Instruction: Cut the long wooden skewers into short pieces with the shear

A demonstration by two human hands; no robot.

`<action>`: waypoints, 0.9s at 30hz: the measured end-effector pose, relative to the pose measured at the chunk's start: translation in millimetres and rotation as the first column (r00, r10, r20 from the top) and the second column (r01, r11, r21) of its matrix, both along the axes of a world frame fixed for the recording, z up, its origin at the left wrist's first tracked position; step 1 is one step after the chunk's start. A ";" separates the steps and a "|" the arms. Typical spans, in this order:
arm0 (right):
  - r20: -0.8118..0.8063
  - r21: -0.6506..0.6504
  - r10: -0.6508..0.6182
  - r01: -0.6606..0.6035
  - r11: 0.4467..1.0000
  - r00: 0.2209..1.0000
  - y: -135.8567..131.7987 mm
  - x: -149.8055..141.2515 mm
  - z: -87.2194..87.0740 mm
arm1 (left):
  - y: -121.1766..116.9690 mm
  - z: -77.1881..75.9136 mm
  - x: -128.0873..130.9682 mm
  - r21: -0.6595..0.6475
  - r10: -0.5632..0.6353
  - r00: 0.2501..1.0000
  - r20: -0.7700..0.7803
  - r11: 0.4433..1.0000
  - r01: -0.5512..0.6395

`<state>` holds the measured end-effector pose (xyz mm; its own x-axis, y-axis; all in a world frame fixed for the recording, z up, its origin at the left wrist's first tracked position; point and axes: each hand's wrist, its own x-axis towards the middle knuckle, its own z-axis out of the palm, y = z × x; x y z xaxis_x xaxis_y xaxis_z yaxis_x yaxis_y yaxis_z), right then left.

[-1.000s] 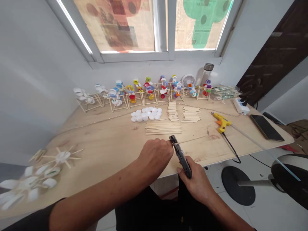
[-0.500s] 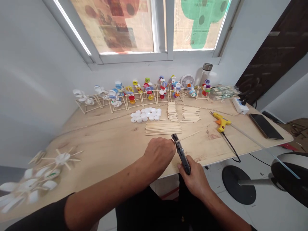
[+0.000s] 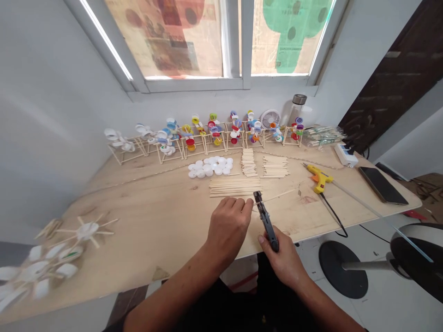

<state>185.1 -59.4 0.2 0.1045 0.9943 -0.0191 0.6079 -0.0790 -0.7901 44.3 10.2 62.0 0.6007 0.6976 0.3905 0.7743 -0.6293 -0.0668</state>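
Near the table's front edge (image 3: 194, 269), right hand (image 3: 282, 258) clasping pliers (image 3: 266, 220), left hand (image 3: 228, 226) pinching a thin stick (image 3: 277, 195).

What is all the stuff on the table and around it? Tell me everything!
table: one, pale wood
stick models with caps: a row, many colours, along the far edge
white caps: a cluster, mid-table
stick piles: three, pale, beside the caps
spoon wheels: several, white, left end
glue gun: one, yellow, right side
phone: one, dark, right end
power strip: one, white, far right
small fan: one, white, by the window
cutters: one, black, in the right hand
thin stick: one, at the cutters' tip
left hand: beside the cutters' tip
right hand: grips the handles
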 end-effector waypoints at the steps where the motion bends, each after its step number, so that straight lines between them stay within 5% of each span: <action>1: -0.002 0.003 0.000 0.000 1.000 1.000 -0.1 -0.3 0.2 | -1.0 -2.2 0.7 0.020 0.002 1.000 0.025 1.000 -0.002; 8: -0.002 0.007 -0.004 0.004 1.000 1.000 -1.6 -1.3 3.7 | -3.5 -9.7 4.4 0.082 0.019 0.995 0.094 0.996 -0.027; 16: -0.032 -0.010 0.010 -0.010 1.000 0.999 -5.4 -5.1 7.1 | 1.5 -14.1 -3.9 0.204 -0.135 0.979 0.155 0.974 0.102; 27: -0.075 -0.024 0.013 -0.015 1.000 0.997 -13.3 -8.1 6.7 | 2.2 -19.5 -8.4 0.251 -0.187 0.971 0.149 0.957 0.145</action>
